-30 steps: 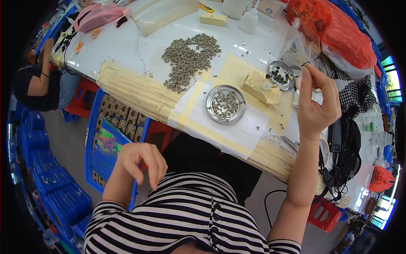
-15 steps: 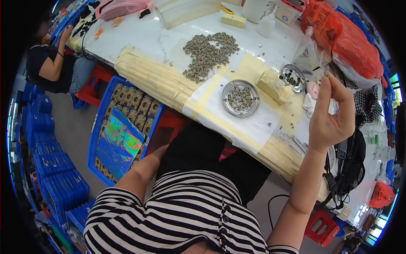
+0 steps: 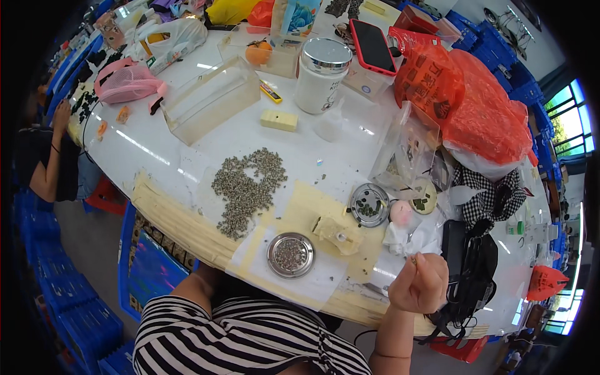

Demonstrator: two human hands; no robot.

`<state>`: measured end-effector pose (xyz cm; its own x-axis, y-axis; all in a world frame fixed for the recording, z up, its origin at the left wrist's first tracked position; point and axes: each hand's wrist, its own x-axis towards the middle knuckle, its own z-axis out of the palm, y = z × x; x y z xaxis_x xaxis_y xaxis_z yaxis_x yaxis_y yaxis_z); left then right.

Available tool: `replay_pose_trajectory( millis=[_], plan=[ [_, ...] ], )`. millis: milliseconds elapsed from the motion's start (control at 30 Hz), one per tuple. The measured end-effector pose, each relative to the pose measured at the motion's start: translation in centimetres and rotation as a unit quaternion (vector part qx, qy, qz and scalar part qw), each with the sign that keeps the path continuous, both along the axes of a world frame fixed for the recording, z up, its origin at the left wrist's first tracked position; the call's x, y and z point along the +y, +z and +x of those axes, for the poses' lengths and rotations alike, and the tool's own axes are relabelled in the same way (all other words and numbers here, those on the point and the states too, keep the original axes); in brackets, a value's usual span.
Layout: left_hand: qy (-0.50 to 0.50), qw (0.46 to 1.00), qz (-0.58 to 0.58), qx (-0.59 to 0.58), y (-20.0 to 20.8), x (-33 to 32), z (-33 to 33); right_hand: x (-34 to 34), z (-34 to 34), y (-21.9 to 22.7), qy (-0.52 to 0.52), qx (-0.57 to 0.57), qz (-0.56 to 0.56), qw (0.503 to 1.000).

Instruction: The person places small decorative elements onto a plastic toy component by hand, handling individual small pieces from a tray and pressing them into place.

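My right hand (image 3: 420, 284) is raised above the right part of the table, with its fingers curled into a pinch. A tiny speck shows at the fingertips, too small to name. My left forearm (image 3: 195, 289) runs to the table's front edge, and the hand itself is hidden below it. In front of me stands a round metal dish (image 3: 273, 265) of small grey metal pieces. Beyond it lies a loose pile of the same pieces (image 3: 240, 194). A pale yellow block (image 3: 337, 235) rests between that dish and a second metal dish (image 3: 354, 212) with dark green bits.
Behind the pile are a clear plastic box (image 3: 212, 103), a small yellow block (image 3: 279, 120), a cutter knife (image 3: 270, 91) and a white jar (image 3: 315, 87). Red plastic bags (image 3: 481, 119) and a black bag (image 3: 472, 281) crowd the right. Another person's arm (image 3: 47, 169) is at far left.
The view has swung up and to the right, showing more of the table's far side. My right hand is lower in the picture, its fingers more tightly curled.
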<state>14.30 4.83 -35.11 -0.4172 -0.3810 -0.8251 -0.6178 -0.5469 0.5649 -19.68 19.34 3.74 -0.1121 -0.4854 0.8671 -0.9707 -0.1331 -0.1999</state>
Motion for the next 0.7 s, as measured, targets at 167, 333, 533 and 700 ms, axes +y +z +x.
replay_pose_trajectory(
  millis=[167,333,533,700],
  plan=[
    [0.029,0.998,-0.046,0.042,-1.4,-1.5,-2.7,-0.1,1.0,-0.5,0.05,-0.035,-0.045,0.997],
    [0.121,0.981,-0.081,0.128,1.9,-3.0,-1.7,-2.0,1.7,-1.7,0.023,-0.058,-0.03,0.998],
    [0.128,0.968,-0.167,0.137,8.5,-2.0,5.3,-0.9,2.6,0.2,0.053,-0.066,-0.033,0.996],
    [-0.128,0.926,-0.354,-0.016,12.5,0.8,6.0,-1.2,3.0,0.3,0.071,-0.11,-0.021,0.991]
  ],
)
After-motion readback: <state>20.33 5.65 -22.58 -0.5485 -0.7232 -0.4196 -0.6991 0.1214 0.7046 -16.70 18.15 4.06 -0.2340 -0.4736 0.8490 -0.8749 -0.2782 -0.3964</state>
